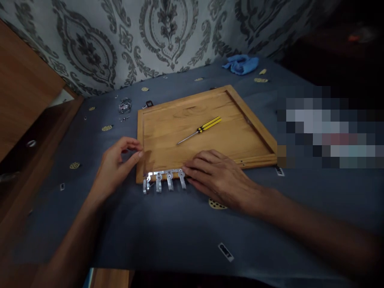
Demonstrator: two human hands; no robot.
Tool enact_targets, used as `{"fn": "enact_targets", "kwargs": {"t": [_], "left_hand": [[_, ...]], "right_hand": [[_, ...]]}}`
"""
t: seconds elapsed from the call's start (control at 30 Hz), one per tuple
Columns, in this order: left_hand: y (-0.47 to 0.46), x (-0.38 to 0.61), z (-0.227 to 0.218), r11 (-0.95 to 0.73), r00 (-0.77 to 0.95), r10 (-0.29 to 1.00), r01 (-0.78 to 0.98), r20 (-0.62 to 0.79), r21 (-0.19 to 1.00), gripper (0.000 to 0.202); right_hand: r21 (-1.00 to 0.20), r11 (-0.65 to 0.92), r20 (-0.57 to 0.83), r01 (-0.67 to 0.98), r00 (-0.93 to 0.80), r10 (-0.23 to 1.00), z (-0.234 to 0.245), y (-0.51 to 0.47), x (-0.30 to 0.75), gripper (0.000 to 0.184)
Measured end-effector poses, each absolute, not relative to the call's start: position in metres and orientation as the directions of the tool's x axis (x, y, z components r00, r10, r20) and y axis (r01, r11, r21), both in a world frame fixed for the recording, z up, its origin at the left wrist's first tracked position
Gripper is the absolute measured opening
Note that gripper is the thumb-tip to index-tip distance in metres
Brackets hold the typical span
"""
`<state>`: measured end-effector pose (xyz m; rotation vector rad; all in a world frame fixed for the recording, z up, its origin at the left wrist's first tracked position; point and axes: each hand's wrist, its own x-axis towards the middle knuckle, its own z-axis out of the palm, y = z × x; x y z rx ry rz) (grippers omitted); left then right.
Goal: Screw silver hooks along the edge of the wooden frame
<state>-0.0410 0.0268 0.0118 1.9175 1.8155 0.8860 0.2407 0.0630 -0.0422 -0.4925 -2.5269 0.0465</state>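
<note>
A metal hook rail point(170, 180) lies along the near edge of a framed wooden panel point(168, 124), toward its left end. The rail's long axis runs left to right; its visible hooks point toward the near side. Its right end is hidden beneath the fingers of the right hand point(217, 176); whether these grip it cannot be told. The left hand point(115, 160) is open, fingers loosely curved, thumb at the panel's left edge. Both forearms are cut off by the picture's border. A pixelated block conceals the panel's near right corner. On the panel, a yellow-and-black screwdriver point(205, 127) lies obliquely, tip toward the near left, handle toward the far right. Small metal parts point(125, 105), far left on the blue cloth point(168, 232), are indistinct; the far right is lost in darkness.
</note>
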Motion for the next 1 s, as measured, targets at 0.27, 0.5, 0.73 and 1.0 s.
{"fn": "enact_targets", "kwargs": {"t": [0.27,0.5,0.73,1.0], "left_hand": [[0.005,0.009,0.015,-0.397,0.320,0.915,0.825,0.248,0.401,0.047],[-0.001,0.025,0.003,-0.434,0.388,0.900,0.846,0.201,0.311,0.083],[0.000,0.028,0.000,-0.421,0.381,0.906,0.853,0.184,0.308,0.079],[-0.001,0.029,-0.001,-0.389,0.355,0.921,0.849,0.158,0.358,0.078]], "right_hand": [[-0.072,0.933,0.562,0.353,-0.758,0.331,-0.040,0.061,0.238,0.020],[-0.047,0.936,0.571,0.349,-0.759,0.312,-0.041,0.061,0.238,0.022],[-0.057,0.939,0.583,0.340,-0.752,0.308,-0.041,0.061,0.237,0.019],[-0.045,0.937,0.565,0.346,-0.765,0.310,-0.043,0.062,0.238,0.022]]}}
